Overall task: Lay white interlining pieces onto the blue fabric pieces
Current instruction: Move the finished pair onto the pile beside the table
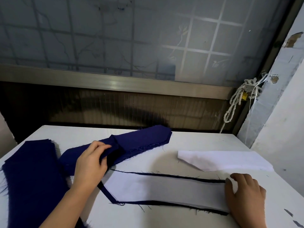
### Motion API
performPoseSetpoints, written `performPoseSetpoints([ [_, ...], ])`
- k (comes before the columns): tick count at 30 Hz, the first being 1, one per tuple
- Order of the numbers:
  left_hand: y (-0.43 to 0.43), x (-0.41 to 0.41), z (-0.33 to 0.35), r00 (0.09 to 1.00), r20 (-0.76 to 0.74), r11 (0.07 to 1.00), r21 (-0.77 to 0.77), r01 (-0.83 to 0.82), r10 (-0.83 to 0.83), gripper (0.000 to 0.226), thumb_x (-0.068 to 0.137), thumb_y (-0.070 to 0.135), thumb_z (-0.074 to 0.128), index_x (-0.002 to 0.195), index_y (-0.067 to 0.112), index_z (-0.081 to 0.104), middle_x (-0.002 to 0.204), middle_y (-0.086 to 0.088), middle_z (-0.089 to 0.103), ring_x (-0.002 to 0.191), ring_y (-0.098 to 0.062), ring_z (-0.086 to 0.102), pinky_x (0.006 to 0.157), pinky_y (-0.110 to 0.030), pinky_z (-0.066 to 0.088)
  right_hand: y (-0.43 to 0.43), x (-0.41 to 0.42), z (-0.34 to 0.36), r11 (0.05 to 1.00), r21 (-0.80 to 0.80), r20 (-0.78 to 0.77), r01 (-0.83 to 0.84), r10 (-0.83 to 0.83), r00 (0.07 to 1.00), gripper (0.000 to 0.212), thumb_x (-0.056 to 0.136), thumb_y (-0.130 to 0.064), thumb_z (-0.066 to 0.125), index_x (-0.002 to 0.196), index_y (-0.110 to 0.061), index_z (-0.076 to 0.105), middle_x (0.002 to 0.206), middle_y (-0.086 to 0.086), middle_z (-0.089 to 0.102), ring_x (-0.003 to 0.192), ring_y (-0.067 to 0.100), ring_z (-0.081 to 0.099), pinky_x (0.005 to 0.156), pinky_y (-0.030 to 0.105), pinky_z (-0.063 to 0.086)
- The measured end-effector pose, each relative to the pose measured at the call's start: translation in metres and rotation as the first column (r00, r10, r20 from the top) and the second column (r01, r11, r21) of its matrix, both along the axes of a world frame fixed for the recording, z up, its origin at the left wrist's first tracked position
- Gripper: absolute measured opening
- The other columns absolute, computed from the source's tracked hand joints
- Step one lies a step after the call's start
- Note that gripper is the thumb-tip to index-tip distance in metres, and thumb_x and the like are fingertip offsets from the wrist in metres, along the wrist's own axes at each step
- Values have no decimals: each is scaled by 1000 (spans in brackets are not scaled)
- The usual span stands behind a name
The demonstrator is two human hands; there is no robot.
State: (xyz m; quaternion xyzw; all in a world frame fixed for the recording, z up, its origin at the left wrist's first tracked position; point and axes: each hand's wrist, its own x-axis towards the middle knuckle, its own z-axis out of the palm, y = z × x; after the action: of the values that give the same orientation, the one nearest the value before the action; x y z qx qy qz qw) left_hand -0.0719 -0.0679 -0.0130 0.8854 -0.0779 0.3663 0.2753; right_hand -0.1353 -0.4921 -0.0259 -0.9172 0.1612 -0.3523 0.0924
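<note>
Nearest, at the lower right, the right hand (245,195) is laid on the right end of an interlining (164,190). Its fingers are bent down onto the cloth, but whether the edge is pinched or only pressed cannot be told. The interlining is spread flat on a blue piece (107,193), of which only a narrow frayed border is seen around it. Further back and to the left, the left hand (92,162) is curled round a blue strip (139,140), with the thumb on top and the fingers tucked under a fold. The strip is raised slightly where it is gripped, and its far end rests on the table (189,140). A blue stack (32,170) lies along the left edge. A white stack (227,160) lies at the right, just behind the right hand. Beyond the table, a knotted rope (235,102) hangs beside a frosted window (115,38).
</note>
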Motion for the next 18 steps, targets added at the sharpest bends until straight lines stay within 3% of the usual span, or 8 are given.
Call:
performPoseSetpoints([
  [1,-4,0,1,999,46,996,89,4,-9,53,64,-16,75,109,11,71,102,5,63,80,-21,63,67,-36,54,3,-2,1,999,-36,40,-6,7,999,10,80,-9,70,88,-4,69,89,17,65,83,43,60,80,49,38],
  [4,-20,-1,6,975,200,949,313,32,-98,62,51,-16,77,108,8,68,96,-4,65,78,-23,59,71,-30,45,21,-3,7,982,-128,80,-140,151,985,37,82,-31,46,93,-5,70,92,14,65,83,41,61,80,48,39],
  [7,-36,-4,6,901,342,901,420,106,-265,32,79,-2,60,108,10,57,88,-8,64,72,-25,56,68,-32,38,72,2,23,900,-156,51,-408,419,906,43,81,-35,55,116,-11,63,117,9,62,106,33,59,91,45,41],
  [9,-40,-6,7,850,398,877,460,142,-346,13,99,15,44,106,10,55,86,-11,65,75,-24,54,68,-32,38,118,8,35,790,-170,-20,-589,595,804,64,78,-36,66,137,-20,47,139,-1,51,129,20,46,107,42,31],
  [12,-38,-8,7,830,418,885,431,176,-369,29,104,34,40,104,9,55,91,-14,66,84,-23,52,72,-33,39,184,21,47,624,-117,-134,-773,761,635,87,79,-36,69,151,-30,20,153,-13,32,145,3,20,120,35,5],
  [13,-35,-8,7,836,419,897,404,179,-355,26,102,33,43,104,10,55,96,-12,64,85,-23,53,73,-32,38,201,27,48,586,-66,-147,-808,795,589,84,80,-32,69,150,-30,22,151,-14,35,143,1,22,121,34,3],
  [15,-28,-6,5,867,404,934,316,166,-291,18,90,23,48,104,12,53,102,-8,57,84,-24,54,74,-31,36,223,38,48,555,22,-159,-831,823,546,61,85,-24,64,140,-27,39,135,-12,54,130,1,42,121,34,7],
  [18,-18,-4,4,909,378,983,125,137,-175,18,83,12,47,100,14,53,93,-10,61,83,-20,49,74,-29,36,223,51,45,600,-46,-203,-799,778,595,26,90,-18,54,114,-24,63,103,-8,67,99,8,58,118,32,17],
])
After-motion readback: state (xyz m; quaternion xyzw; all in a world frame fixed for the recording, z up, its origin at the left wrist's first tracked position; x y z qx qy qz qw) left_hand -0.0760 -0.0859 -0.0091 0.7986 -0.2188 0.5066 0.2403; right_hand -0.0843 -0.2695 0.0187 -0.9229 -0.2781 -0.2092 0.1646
